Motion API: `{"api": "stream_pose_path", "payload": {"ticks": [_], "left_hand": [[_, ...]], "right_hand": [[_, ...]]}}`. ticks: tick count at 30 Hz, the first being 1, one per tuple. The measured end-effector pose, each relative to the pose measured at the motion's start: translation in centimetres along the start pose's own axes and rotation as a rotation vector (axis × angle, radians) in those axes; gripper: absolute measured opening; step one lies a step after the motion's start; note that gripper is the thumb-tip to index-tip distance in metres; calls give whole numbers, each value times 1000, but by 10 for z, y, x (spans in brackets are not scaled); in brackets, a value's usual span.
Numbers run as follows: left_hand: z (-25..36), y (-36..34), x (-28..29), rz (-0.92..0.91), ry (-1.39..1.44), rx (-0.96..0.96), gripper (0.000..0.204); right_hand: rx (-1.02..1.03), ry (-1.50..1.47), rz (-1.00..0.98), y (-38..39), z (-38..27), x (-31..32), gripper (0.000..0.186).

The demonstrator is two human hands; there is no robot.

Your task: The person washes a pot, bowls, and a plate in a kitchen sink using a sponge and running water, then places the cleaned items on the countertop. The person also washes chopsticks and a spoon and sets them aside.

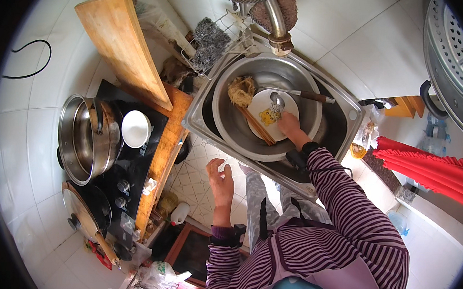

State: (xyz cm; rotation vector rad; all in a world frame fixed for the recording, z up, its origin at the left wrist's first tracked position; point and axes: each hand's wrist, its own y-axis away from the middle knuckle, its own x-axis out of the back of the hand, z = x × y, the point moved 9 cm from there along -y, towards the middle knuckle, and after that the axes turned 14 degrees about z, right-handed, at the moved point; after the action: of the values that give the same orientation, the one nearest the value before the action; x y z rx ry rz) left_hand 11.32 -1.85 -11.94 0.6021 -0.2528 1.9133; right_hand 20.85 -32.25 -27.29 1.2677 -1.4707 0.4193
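Note:
My right hand (290,126) reaches into a large metal basin (225,125) set in the sink. Its fingers are closed at the handle end of a metal spoon (277,100), over a white plate (258,99) with a yellow cartoon print. Wooden chopsticks (259,128) lie across the plate's left side. A tan fibre scrubber (242,91) sits at the basin's upper left. Behind the plate rests a metal utensil with a brown wooden handle (316,96). My left hand (220,179) hangs left of the sink, fingers loosely curled and apart, holding nothing.
A metal faucet (276,22) stands over the basin. Steel-wool pads (210,37) lie on a wire rack. To the left, a black stove (117,170) bears a steel pot (77,143), a white bowl (135,129) and a lidded pan (79,209). A cutting board (119,45) leans behind.

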Motion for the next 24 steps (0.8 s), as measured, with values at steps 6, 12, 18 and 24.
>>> {"api": "stream_pose_path", "payload": {"ticks": [6, 12, 18, 24], "left_hand": [[7, -1, -19, -48, 27, -9, 16], [12, -2, -22, -70, 11, -20, 18], [13, 1, -29, -86, 28, -18, 17], [12, 3, -31, -96, 13, -31, 17]], "right_hand": [[240, -75, 25, 8, -32, -10, 24], [-11, -156, 4, -12, 10, -3, 31], [-59, -266, 270, -26, -11, 0, 42], [267, -83, 149, -18, -45, -17, 24]]}}
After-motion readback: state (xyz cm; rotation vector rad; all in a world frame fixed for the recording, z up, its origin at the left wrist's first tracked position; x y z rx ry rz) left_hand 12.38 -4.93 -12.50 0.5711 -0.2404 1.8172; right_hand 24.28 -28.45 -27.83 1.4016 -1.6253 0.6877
